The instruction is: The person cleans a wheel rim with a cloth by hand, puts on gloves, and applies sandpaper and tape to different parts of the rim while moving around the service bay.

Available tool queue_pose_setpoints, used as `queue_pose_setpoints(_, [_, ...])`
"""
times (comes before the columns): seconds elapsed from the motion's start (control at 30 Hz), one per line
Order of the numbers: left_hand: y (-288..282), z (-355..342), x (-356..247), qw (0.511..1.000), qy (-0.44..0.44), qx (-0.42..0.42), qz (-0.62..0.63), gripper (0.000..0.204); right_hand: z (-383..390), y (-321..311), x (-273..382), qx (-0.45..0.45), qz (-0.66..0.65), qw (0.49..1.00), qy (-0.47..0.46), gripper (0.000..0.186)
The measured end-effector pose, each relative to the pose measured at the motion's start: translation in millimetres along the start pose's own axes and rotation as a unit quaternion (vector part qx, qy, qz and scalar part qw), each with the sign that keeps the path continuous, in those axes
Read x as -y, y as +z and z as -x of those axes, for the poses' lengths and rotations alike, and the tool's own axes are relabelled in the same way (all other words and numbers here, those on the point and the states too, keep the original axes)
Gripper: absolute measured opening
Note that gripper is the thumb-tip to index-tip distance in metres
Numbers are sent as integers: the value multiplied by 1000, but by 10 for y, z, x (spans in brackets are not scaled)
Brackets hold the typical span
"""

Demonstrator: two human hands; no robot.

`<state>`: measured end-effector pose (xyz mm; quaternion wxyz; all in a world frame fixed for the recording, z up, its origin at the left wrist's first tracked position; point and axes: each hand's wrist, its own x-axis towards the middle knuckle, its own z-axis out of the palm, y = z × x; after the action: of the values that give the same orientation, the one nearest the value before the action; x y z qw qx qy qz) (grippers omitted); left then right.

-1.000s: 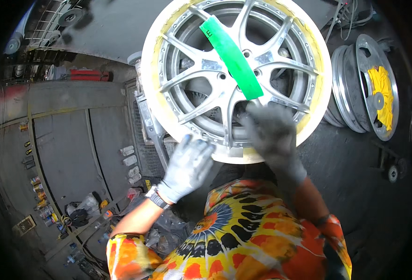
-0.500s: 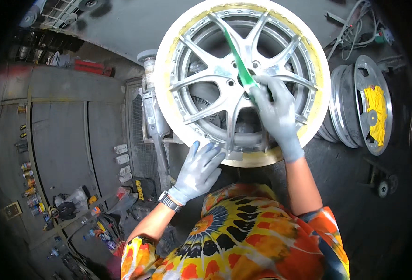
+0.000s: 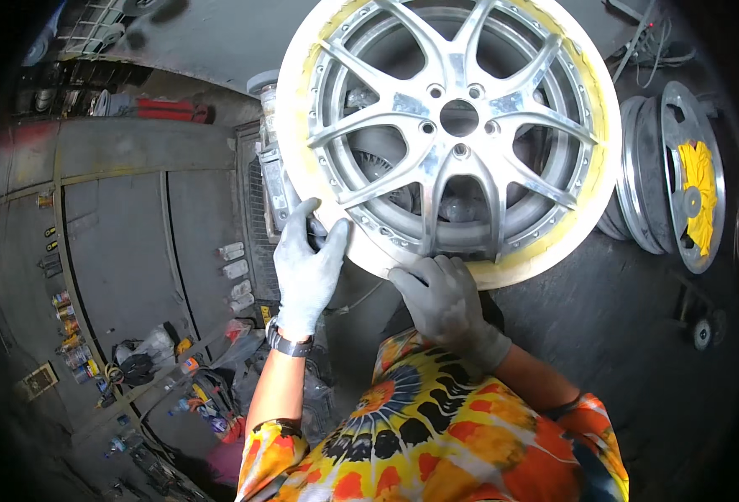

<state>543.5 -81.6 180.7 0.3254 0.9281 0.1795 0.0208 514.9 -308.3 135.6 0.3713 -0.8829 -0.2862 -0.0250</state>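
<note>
A large silver spoked wheel (image 3: 455,67), with a pale outer lip and a yellowed band (image 3: 574,213) inside it, fills the upper middle. My left hand (image 3: 306,263), in a pale grey glove, wraps its thumb and fingers round the lower-left edge of the rim. My gloved right hand (image 3: 440,301) is curled at the bottom edge, lower and further right, fingertips against the rim; whatever it may pinch is hidden. The green strip is not visible.
Further wheels (image 3: 644,176) stand at the right, one with yellow cloth (image 3: 698,188), above a castor (image 3: 702,335). A metal machine (image 3: 277,176) sits behind the rim's left side. Bottles, cans and bags (image 3: 156,343) line the left. Cables (image 3: 654,50) lie upper right.
The green strip has left the wheel face. My right hand has come down from the hub to the bottom edge. My left hand has moved up-left along the rim.
</note>
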Motion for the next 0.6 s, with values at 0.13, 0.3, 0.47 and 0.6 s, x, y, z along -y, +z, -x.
queue_pose_setpoints(0.13, [65, -44, -2, 995, 78, -34, -59, 44, -40, -84, -45, 24, 6, 1000, 0, 31])
queue_pose_setpoints(0.3, [80, -152, 32, 984, 112, -49, -130, 42, -7, -229, -115, 67, 19, 998, 4, 32])
queue_pose_setpoints(0.47, [134, -259, 57, 985, 118, 6, -129, 44, 36, -288, -129, 118, 30, 992, 22, 25])
queue_pose_setpoints(0.6, [216, -270, 158, 980, 150, 4, -134, 44, 44, -353, -100, 124, 41, 990, 52, 25])
